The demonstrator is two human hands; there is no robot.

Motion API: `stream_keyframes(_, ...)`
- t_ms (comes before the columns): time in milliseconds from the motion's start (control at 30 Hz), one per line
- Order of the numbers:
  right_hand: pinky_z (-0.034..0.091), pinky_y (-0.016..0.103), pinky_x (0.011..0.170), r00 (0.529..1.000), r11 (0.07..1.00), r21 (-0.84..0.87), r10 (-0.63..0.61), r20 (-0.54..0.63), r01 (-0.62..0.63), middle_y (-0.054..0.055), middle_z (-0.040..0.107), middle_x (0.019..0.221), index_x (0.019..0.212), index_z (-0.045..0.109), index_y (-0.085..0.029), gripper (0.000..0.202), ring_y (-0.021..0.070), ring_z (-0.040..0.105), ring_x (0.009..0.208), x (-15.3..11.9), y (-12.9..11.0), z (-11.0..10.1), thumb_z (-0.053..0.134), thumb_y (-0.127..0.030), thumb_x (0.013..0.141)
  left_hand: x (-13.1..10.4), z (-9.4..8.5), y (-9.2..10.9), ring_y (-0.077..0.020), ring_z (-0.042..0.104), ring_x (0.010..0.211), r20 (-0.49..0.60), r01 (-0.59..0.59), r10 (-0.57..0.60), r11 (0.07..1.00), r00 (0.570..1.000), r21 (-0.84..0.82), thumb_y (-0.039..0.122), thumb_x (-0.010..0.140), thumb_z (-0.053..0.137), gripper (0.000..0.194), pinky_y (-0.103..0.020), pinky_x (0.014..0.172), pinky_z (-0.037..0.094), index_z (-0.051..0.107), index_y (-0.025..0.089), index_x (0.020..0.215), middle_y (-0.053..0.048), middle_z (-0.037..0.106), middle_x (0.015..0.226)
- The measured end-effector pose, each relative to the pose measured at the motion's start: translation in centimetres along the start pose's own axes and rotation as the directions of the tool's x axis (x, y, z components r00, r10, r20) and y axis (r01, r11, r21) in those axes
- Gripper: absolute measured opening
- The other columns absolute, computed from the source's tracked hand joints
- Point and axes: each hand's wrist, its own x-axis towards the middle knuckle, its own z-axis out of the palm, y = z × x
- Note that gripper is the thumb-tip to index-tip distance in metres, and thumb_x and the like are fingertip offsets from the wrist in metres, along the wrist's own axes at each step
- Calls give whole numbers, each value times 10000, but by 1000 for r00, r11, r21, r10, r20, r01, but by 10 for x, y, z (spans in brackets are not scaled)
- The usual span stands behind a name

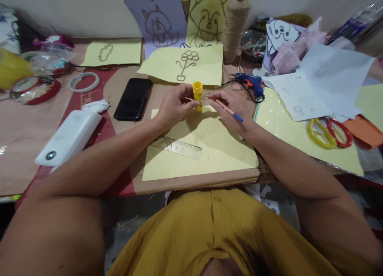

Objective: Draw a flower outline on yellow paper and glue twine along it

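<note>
My left hand (181, 104) is closed around a yellow tube (198, 95) that looks like a glue stick, upright near the far edge of a pale yellow sheet (176, 170). In my right hand (229, 106) is a pencil (229, 110) with a blue end; its tip, close to the tube's right side, is hard to make out. Faint pencil lines mark the sheet. A clear ruler (181, 147) lies on the sheet's left part, below my left hand.
A black phone (133, 99), white power bank (70, 136) and tape roll (84, 82) lie left. Behind are a flower drawing (206, 68) and a twine spool (236, 28). A blue glue gun (251, 83), loose papers (295, 96) and scissors (321, 133) with yellow and red handles lie right.
</note>
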Motion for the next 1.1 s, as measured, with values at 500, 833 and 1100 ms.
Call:
stream_keyframes(500,591,408,996,993,998,29,57,105,-61,55,836,1154,1118,795,-271,182,249,731,1061,1,0,-4,691,-419,1130,-8,6,-6,-228,805,990,-66,-31,34,999,997,41,260,877,895,275,-408,959,716,762,229,1117,-58,844,1093)
stream_keyframes(833,613,402,979,997,998,57,29,66,-33,63,852,1137,1096,803,-235,225,238,758,1049,0,0,0,671,-416,1119,-7,5,-4,-207,821,975,-43,-34,36,998,998,59,247,885,882,276,-335,909,707,757,212,1128,-52,858,1101)
stream_keyframes(1100,635,410,927,999,998,60,-24,38,22,43,840,1116,1098,803,-275,164,237,767,1008,-2,10,4,709,-409,1105,-7,6,-6,-184,811,936,-42,-58,62,995,997,75,154,880,842,278,-322,892,710,757,200,1141,-55,857,1100)
